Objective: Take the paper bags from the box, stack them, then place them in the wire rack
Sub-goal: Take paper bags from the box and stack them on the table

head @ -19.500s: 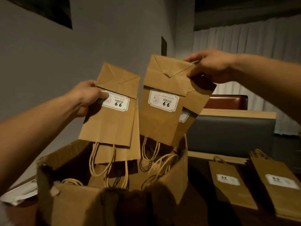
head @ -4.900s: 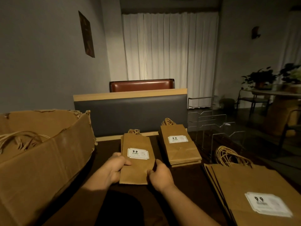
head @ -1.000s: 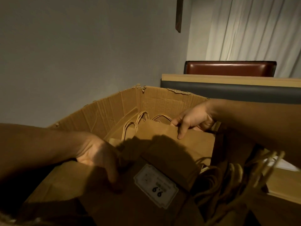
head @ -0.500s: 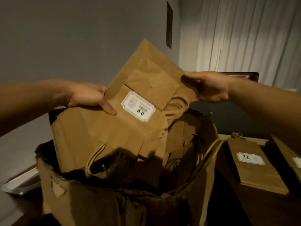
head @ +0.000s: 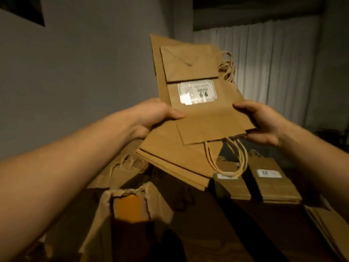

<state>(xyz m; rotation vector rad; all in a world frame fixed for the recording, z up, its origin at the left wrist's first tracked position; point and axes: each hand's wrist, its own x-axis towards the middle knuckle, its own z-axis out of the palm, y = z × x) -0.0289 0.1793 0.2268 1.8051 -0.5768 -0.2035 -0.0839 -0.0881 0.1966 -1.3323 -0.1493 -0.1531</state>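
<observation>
I hold a loose bundle of brown paper bags up in the air above the cardboard box. The front bag is upside down, its white label showing and its twine handles hanging down. My left hand grips the bundle's left edge, thumb on the front. My right hand grips its lower right corner. Larger bags fan out behind and below the front one. More bags with handles lie inside the box at the lower left. The wire rack is out of view.
Two small stacks of labelled paper bags lie on the dark table to the right. The edge of a larger bag stack shows at the far right. A grey wall and white curtain stand behind.
Both hands have lifted the bundle clear of the box and carried it to the right. My right hand has shifted from the top edge to the lower right corner.
</observation>
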